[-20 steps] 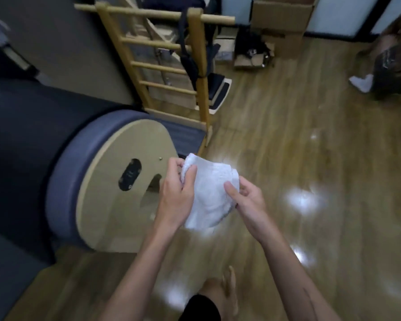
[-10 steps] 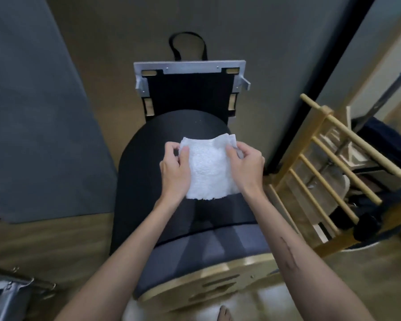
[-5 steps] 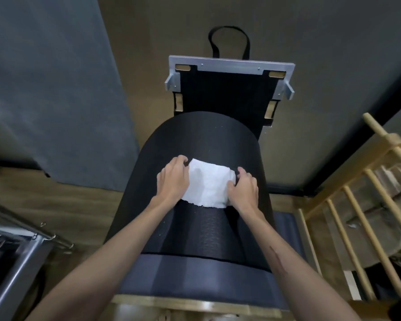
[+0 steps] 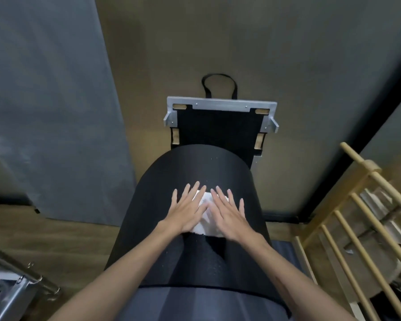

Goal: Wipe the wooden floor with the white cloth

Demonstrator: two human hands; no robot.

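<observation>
The cloth (image 4: 205, 217) lies on the barrel's (image 4: 195, 172) black crown, midway between its side edges, flattened under the left hand (image 4: 187, 210) and right hand (image 4: 227, 214), fingers straight, gripping nothing. Soft, light and limp, probably; best pinched at a free edge.

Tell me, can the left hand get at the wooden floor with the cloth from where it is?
Probably not directly. The left hand lies flat on the white cloth atop the black padded barrel, beside the right hand. The wooden floor lies below to the left, past the barrel's edge, so it would need lifting clear first.
</observation>
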